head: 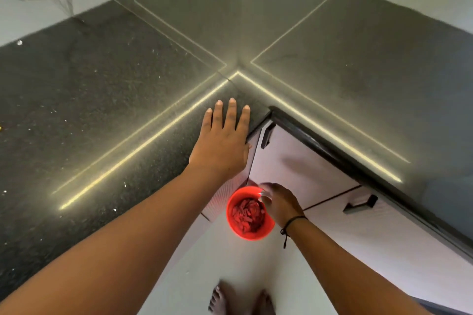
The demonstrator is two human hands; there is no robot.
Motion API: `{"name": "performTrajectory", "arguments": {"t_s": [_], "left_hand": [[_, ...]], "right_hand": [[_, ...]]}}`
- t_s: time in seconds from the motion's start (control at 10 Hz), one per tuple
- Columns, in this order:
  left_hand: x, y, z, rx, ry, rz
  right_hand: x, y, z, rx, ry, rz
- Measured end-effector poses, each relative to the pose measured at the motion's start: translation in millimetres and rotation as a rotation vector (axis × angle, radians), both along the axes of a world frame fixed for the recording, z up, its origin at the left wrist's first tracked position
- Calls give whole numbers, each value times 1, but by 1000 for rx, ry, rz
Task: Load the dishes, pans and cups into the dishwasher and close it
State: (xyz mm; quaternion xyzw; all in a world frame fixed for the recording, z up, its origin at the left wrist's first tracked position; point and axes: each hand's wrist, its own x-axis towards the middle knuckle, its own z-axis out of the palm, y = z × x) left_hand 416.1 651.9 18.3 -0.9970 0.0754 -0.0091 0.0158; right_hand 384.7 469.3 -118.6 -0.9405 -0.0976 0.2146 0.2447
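My left hand [222, 139] lies flat, fingers spread, on the dark granite countertop [102, 100] at its inner corner. Below the counter edge my right hand [277, 202] grips the rim of a red bowl [249, 213] that holds red pieces of something. The bowl hangs in the air in front of the cabinet doors, above the floor. No dishwasher, pans or cups are in view.
The counter forms an L with bright light strips reflected on it. Pale cabinet fronts [302, 169] with dark handles [267, 134] sit under the right arm of the counter. My bare feet [240, 299] stand on the light floor.
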Motion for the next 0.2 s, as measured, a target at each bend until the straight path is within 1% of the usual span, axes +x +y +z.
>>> {"name": "performTrajectory", "arguments": {"t_s": [0.1, 0.2], "left_hand": [[0, 1, 0, 8, -6, -2], [1, -1, 4, 5, 10, 13]], "right_hand": [[1, -6, -19, -12, 68, -63], [-1, -21, -20, -55, 75, -153]]}}
